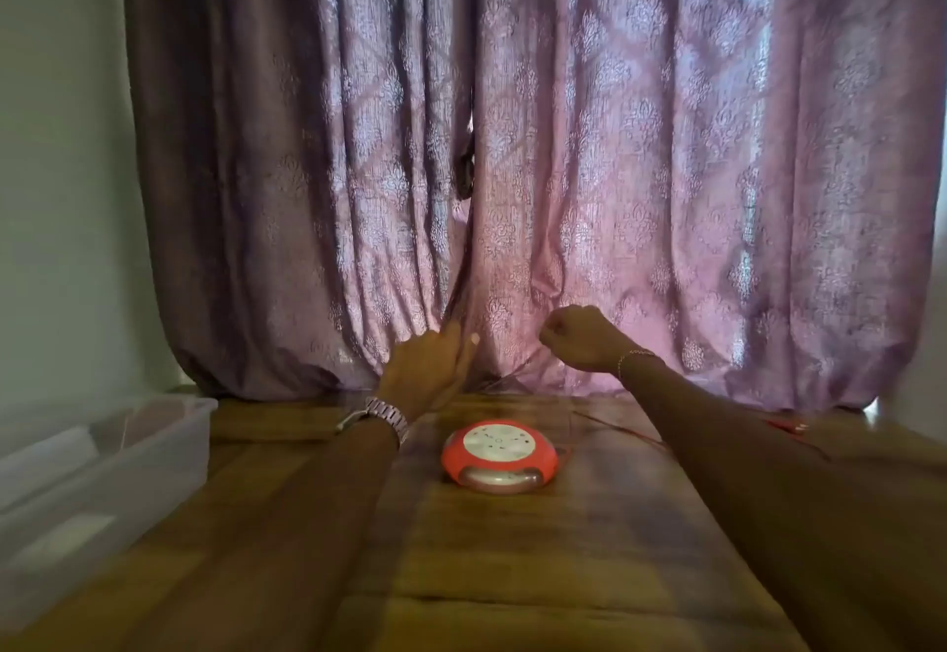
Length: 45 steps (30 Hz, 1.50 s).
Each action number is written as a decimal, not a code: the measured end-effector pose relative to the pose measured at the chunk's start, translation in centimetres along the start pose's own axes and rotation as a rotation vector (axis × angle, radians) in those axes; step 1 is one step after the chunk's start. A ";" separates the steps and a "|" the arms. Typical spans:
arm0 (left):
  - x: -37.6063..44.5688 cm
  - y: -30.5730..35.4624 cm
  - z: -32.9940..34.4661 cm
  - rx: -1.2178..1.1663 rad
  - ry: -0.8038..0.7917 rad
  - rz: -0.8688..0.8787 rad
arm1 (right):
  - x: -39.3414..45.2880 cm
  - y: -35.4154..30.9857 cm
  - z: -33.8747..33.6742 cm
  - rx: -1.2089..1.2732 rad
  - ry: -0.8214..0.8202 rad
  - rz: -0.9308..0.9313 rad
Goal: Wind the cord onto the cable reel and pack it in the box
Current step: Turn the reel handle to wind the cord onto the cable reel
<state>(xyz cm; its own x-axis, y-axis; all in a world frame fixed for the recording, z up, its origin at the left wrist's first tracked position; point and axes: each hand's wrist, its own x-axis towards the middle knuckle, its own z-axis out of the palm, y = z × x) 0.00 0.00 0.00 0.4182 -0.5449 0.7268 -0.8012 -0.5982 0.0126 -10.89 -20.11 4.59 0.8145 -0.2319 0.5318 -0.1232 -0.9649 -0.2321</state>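
Nearest, the desk (461, 574) lay broad and open, plenty of room to work. Mid-desk sat the red cable reel (499, 455), flat and within reach, its thin red cord (622, 432) trailing right toward the far edge. The clear box (110, 467) waited at the left edge. Farther out, the left hand (428, 369) reached with fingers straight; the right hand (581, 336) was fisted, seemingly pinching cord, though blur hid it. The curtain (512, 164) crowded behind.

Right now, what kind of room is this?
Likely a home room: patterned purple curtains hang behind a wooden table that carries a red cable reel and a clear plastic box.
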 end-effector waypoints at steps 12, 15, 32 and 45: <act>-3.6 -3.5 7.1 -0.222 -0.413 -0.180 | -0.9 2.2 8.0 0.131 -0.460 0.233; -4.4 -3.8 8.5 -0.242 -0.563 -0.302 | -1.0 2.9 9.0 0.208 -0.534 0.300; 2.6 -3.6 7.7 -0.646 0.140 -0.489 | 2.9 4.3 5.2 1.029 -0.482 0.435; 6.8 -1.0 5.4 -0.828 0.272 -0.421 | 3.8 4.1 1.7 1.213 -0.238 0.304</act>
<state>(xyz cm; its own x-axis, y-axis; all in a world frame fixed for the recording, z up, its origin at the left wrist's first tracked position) 5.93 -6.32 1.20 0.7102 -0.1638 0.6847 -0.6994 -0.0532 0.7127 -7.29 -24.71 4.31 0.9415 -0.2735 0.1967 0.1705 -0.1166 -0.9784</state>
